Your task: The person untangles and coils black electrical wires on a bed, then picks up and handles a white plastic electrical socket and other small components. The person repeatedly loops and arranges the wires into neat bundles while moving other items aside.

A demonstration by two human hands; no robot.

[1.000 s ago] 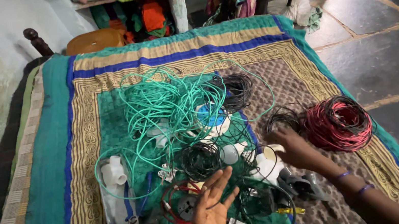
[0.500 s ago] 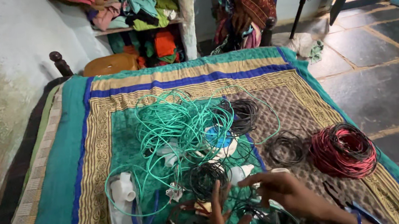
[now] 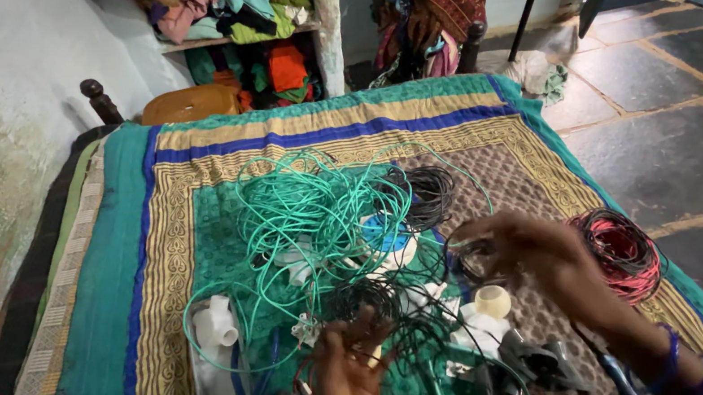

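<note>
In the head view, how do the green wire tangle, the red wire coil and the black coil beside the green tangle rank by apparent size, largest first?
1. Green wire tangle, clearly the largest.
2. Red wire coil, though the right hand hides part of it.
3. Black coil, smallest; it lies farther from the camera, so its gap to the red one is unsure.

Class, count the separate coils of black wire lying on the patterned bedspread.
3 at least: one coil of black wire behind the green tangle, one above the left hand, one partly hidden under the right hand. Others may be hidden.
</note>
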